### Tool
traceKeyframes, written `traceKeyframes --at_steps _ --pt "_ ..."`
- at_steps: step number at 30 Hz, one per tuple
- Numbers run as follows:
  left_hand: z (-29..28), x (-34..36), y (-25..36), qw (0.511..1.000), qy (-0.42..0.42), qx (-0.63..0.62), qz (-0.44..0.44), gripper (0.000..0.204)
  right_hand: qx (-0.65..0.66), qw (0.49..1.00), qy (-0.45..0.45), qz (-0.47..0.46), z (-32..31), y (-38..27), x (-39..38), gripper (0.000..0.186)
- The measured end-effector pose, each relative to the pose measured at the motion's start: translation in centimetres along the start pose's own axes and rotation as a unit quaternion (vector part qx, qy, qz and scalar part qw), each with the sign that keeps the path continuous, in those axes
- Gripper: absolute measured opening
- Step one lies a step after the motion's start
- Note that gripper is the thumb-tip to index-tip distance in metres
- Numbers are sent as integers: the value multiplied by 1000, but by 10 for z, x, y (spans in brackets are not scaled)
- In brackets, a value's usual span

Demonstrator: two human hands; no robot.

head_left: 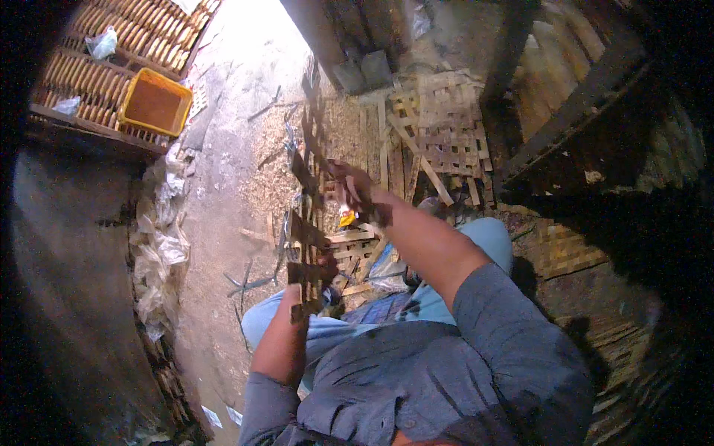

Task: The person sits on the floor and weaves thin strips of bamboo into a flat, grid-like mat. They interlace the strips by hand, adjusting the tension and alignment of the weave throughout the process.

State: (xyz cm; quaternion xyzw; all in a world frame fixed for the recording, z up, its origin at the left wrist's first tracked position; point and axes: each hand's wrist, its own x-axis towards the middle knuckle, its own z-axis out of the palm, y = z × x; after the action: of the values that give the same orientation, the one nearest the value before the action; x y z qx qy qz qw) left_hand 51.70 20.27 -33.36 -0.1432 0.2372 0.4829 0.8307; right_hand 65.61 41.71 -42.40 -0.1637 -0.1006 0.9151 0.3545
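I hold an upright wooden slat panel [301, 230] edge-on in front of me, with strips crossing it. My left hand [324, 264] is partly hidden behind its lower part, with fingers closed on it. My right hand [355, 186] is higher, closed at the panel's right side. A small yellow and red item [346, 217] shows just below the right hand; whether I hold it is unclear. Loose woven slat pieces [446, 126] lie on the floor beyond my bent legs, with wood shavings [264, 175] to the left.
At the upper left is a slatted rack [160, 37] with a yellow crate [155, 102] and plastic bags. Crumpled pale plastic [160, 238] lines the left side. A dark wooden structure [573, 119] stands at the right, and a post [327, 37] at the top.
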Motion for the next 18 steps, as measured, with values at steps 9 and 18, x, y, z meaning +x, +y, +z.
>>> traceKeyframes --at_steps 9,18 --pt "-2 -33 70 723 346 484 351 29 -810 230 448 302 -259 -126 -68 47" --pt "4 -21 78 732 353 403 422 35 -827 416 205 318 -313 -131 -71 33"
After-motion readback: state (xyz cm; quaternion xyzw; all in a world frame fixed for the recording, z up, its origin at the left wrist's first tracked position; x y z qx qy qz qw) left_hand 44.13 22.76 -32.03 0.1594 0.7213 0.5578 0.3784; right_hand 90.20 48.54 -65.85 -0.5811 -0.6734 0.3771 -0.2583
